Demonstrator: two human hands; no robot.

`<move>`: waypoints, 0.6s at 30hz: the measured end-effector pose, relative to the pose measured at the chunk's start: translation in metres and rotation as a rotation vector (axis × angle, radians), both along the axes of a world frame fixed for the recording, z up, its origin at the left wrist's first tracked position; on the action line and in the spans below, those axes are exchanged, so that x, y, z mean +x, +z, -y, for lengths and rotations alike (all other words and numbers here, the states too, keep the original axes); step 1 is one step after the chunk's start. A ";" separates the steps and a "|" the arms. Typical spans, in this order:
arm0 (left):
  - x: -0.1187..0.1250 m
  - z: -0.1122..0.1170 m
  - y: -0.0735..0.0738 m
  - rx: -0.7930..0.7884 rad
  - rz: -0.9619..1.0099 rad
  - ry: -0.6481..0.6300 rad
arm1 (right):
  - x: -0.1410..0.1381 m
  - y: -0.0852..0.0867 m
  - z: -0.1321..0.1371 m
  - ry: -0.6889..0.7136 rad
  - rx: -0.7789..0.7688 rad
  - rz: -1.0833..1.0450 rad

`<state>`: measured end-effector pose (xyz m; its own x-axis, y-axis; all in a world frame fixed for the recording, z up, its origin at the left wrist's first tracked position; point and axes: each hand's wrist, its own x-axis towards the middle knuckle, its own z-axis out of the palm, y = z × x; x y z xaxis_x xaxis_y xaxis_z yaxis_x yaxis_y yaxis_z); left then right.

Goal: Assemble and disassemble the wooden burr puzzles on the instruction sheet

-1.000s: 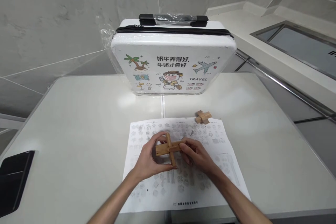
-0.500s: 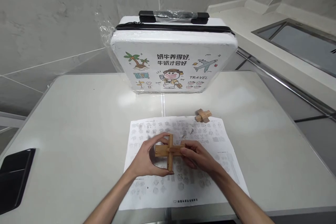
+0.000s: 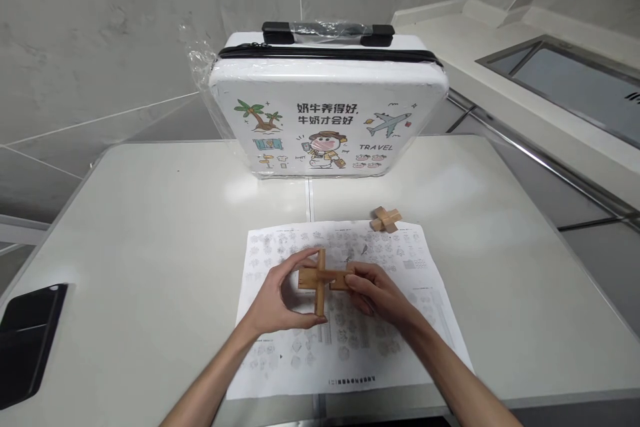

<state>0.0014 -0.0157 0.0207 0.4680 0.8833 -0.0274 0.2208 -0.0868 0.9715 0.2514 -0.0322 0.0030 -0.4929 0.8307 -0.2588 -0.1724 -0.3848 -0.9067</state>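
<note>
A wooden burr puzzle (image 3: 320, 293) shaped like a cross is held up over the printed sheet (image 3: 400, 370). My left hand (image 3: 270, 293) grips it between thumb and fingertips, at the two ends of its upright bar. On the puzzle's right side, my right hand (image 3: 377, 290) pinches a wooden piece (image 3: 339, 281) between thumb and fingers. That piece touches or nearly touches the puzzle; whether it is still interlocked I cannot tell. A second, assembled wooden burr puzzle (image 3: 385, 219) lies at the sheet's far right edge.
A white suitcase (image 3: 280, 80) in clear plastic stands at the back of the pale table (image 3: 140, 247). A flat black glossy object (image 3: 30, 347) lies near the left edge. Behind on the right is a counter (image 3: 440, 37) with a sink.
The piece in my right hand has shifted right relative to the puzzle, showing more of itself. My left hand has moved the puzzle slightly up and left.
</note>
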 end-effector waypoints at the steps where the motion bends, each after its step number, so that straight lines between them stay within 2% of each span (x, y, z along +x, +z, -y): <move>1: 0.000 0.000 0.000 0.003 -0.009 -0.001 | 0.000 -0.001 0.000 -0.007 -0.002 0.007; 5: 0.003 -0.002 0.002 0.060 -0.029 -0.049 | 0.003 -0.003 -0.002 -0.053 0.009 0.049; 8: 0.007 -0.003 0.003 0.045 0.018 -0.058 | 0.005 -0.004 -0.003 -0.113 0.017 0.096; 13: 0.008 0.001 -0.001 0.011 0.108 0.002 | 0.003 -0.004 -0.002 -0.202 0.018 0.131; 18: 0.003 0.003 -0.007 0.080 0.096 0.126 | 0.001 -0.007 -0.002 -0.316 -0.021 0.099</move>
<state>0.0042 -0.0191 0.0139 0.3507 0.9326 0.0850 0.1410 -0.1423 0.9797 0.2527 -0.0304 -0.0044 -0.1833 0.9325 -0.3113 -0.1978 -0.3452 -0.9174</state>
